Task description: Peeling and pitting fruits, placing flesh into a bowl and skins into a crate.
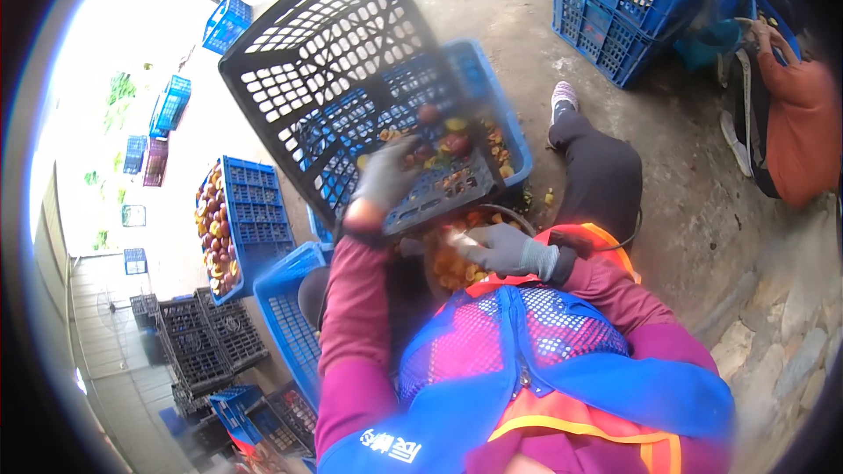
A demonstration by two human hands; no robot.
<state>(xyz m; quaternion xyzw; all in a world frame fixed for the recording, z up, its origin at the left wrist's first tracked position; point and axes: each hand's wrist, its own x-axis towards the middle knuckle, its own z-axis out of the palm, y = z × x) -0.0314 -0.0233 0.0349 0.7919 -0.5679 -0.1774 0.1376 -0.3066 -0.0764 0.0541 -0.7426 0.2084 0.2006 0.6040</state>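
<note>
My left hand, fingers clamped on its rim, tips a black crate. Fruit spills past them into the blue crate beneath; some remains. My right hand rests below, fingers loosely together.

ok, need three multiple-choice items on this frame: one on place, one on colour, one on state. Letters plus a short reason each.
1. Where is the left hand?
A. on the rim of the tilted black crate
B. on the concrete floor
C. inside a stacked crate

2. What colour is the crate filled with fruit at the left?
A. black
B. blue
C. red

3. How is the black crate held?
A. flat on the ground
B. tipped up, fruit at its low edge
C. upside down on a stack

Answers:
1 A: gloved fingers grip its lower rim.
2 B: blue lattice walls.
3 B: its base stands steeply, fruit gathered near the right hand.
</note>
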